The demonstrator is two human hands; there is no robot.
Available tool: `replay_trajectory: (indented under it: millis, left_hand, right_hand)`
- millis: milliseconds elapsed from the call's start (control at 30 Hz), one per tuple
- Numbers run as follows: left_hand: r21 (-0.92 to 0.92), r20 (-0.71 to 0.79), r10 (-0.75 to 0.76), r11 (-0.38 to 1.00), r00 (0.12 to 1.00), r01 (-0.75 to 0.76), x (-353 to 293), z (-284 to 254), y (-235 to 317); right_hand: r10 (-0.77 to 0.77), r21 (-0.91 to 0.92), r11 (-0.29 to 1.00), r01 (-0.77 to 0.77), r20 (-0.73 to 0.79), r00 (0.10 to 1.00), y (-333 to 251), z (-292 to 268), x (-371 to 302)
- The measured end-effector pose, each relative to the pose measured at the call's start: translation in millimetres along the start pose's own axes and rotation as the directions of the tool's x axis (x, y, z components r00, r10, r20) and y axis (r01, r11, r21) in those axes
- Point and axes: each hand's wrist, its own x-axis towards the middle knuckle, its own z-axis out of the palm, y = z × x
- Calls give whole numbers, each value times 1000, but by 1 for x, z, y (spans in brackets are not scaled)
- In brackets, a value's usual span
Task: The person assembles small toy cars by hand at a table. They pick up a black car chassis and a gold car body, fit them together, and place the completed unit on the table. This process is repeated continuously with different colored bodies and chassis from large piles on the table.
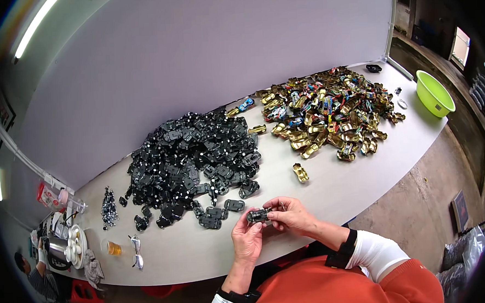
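A black toy car chassis is held up over the near edge of the table. My left hand grips it from the left, with fingers and thumb around it. My right hand pinches at its right end; whether a small part sits between those fingertips is too small to tell. Just beyond my hands several loose chassis lie at the foot of a big heap of black chassis. Farther right spreads a heap of gold and coloured toy car bodies, with one gold car body lying apart.
Small wheel parts form a little pile on the left. Near them are glasses, a cup of amber drink and a white tray with cups. A green basin stands at the right end. A partition rises behind the table.
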Motion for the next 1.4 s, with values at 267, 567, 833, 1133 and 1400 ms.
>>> replay_trajectory:
  millis: [267,567,833,1133,1400]
  left_hand:
    - [-126,-9,12,992,1000,-13,5,-17,-3]
    - [-160,70,-44,986,997,55,7,-16,3]
    - [-191,168,-67,977,983,99,6,-22,1]
    - [-139,245,-135,975,960,173,8,-21,2]
    - [-221,315,-304,898,899,381,3,-3,7]
  right_hand:
    - [-247,-662,740,118,-104,963,-30,-22,-8]
    - [-408,-961,231,-155,-240,881,-57,-94,38]
    - [-361,-968,-210,-141,-58,931,-52,-58,32]
    - [-291,-947,-301,112,203,935,-40,-65,26]
    - [-604,-834,-25,551,452,657,-25,-43,11]
